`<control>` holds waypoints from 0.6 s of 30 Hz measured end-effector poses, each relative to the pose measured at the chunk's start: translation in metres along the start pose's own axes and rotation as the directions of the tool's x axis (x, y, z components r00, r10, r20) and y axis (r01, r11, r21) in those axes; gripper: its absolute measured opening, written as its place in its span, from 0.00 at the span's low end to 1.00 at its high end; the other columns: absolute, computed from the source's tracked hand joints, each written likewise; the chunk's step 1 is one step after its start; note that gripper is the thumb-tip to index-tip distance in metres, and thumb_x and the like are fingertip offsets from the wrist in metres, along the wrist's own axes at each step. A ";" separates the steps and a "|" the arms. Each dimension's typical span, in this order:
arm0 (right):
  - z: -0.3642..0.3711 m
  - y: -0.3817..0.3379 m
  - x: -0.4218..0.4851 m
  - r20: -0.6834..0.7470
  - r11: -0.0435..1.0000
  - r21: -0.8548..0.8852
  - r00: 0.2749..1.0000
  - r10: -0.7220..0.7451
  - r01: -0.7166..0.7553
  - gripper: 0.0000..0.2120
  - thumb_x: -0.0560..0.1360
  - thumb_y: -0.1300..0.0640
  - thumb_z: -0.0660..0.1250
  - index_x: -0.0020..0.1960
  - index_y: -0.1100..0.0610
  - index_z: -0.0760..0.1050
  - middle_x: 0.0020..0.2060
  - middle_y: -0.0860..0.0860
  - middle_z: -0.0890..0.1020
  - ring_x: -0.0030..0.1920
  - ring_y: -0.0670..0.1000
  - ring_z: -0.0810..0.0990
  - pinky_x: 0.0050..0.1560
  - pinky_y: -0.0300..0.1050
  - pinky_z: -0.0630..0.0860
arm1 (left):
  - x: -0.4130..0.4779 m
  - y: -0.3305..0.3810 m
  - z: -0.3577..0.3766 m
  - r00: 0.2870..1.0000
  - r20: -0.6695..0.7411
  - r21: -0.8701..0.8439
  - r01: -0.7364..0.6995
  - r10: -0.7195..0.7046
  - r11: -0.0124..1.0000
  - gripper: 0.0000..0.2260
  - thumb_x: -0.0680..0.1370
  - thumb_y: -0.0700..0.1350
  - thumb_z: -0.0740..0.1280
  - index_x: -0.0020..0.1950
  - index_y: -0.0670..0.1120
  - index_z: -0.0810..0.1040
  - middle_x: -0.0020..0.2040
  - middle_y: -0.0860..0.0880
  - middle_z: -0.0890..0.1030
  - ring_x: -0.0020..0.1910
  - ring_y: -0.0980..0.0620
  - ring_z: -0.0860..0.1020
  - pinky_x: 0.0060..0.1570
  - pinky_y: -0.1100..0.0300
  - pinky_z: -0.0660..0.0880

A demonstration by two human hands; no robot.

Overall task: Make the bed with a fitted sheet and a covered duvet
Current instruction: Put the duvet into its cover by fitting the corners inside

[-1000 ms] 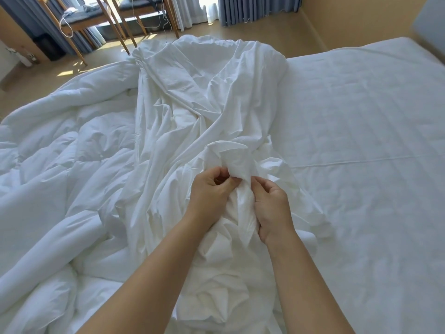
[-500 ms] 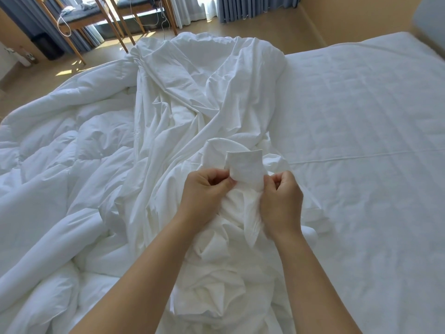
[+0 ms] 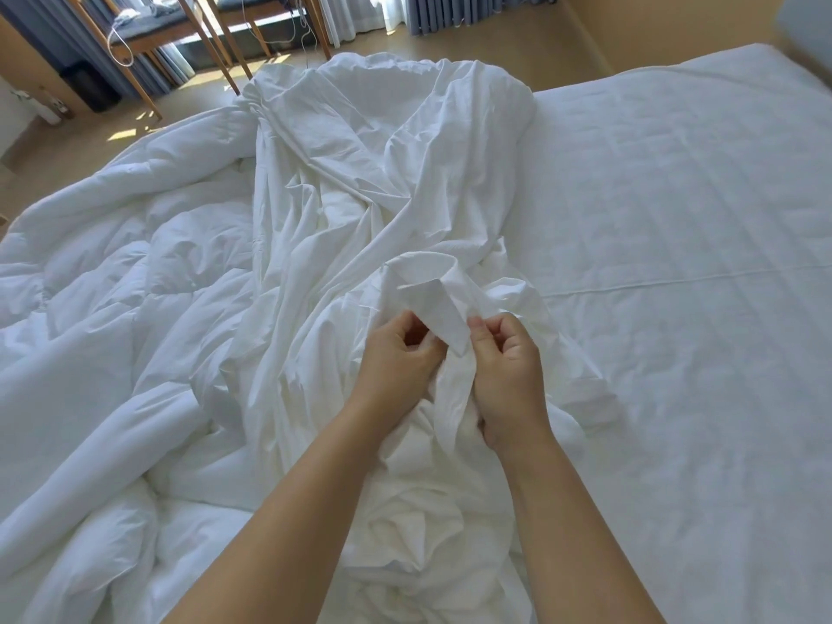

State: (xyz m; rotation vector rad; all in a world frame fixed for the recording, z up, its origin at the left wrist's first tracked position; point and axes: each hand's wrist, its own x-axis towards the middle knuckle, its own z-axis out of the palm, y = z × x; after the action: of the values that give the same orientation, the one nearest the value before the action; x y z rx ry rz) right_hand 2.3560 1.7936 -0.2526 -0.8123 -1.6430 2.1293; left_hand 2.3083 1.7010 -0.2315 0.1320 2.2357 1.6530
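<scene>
Your left hand [image 3: 396, 353] and right hand [image 3: 508, 371] are close together, and the curled fingers of both pinch a folded edge of the sheet [image 3: 382, 173]. The sheet lies crumpled along the middle of the mattress [image 3: 675, 263], and the duvet [image 3: 112, 286] is heaped beside it at the left edge.

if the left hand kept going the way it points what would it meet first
The left hand would probably meet the folded sheet strip first, then the right hand; depth is unclear.

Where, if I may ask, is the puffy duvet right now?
In the head view, the duvet lies bunched on the left, beside the crumpled fabric pinched by the left hand and right hand.
</scene>
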 end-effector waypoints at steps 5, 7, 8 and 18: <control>-0.005 0.003 0.004 -0.105 0.997 0.010 0.991 0.078 -0.077 0.14 0.78 0.53 0.62 0.35 0.54 0.64 0.30 0.50 0.69 0.33 0.49 0.68 0.35 0.46 0.69 | -0.001 0.001 -0.007 1.000 -0.001 -0.022 -0.015 0.015 1.000 0.05 0.75 0.42 0.70 0.44 0.41 0.81 0.40 0.43 0.83 0.39 0.48 0.81 0.39 0.56 0.78; -0.013 0.005 0.008 -0.226 0.995 -0.088 0.974 0.031 -0.052 0.15 0.77 0.57 0.60 0.34 0.54 0.61 0.29 0.48 0.68 0.33 0.47 0.66 0.36 0.47 0.68 | -0.004 -0.001 -0.012 0.998 -0.005 0.026 -0.064 0.065 0.998 0.07 0.74 0.43 0.71 0.40 0.40 0.79 0.35 0.45 0.81 0.34 0.52 0.77 0.37 0.59 0.75; -0.017 0.005 0.011 -0.284 0.993 -0.109 0.959 0.014 -0.047 0.14 0.77 0.58 0.59 0.33 0.55 0.60 0.30 0.48 0.67 0.33 0.48 0.65 0.37 0.47 0.67 | -0.005 0.000 -0.014 0.997 -0.019 0.047 -0.079 0.080 0.996 0.07 0.74 0.43 0.71 0.37 0.42 0.79 0.31 0.50 0.79 0.31 0.57 0.74 0.34 0.64 0.72; -0.010 0.048 -0.030 -0.054 0.941 -0.104 0.946 0.319 -0.323 0.14 0.74 0.61 0.65 0.45 0.74 0.71 0.37 0.63 0.78 0.37 0.54 0.74 0.35 0.54 0.73 | -0.032 -0.003 -0.010 0.992 -0.039 -0.114 -0.120 0.116 0.986 0.05 0.69 0.45 0.71 0.35 0.46 0.80 0.34 0.48 0.79 0.36 0.52 0.76 0.38 0.57 0.74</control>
State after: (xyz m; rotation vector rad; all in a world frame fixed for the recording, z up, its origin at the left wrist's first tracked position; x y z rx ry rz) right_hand 2.3901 1.7708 -0.2929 -1.2217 -1.7221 2.2299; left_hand 2.3350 1.6823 -0.2244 0.2129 2.1861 1.8557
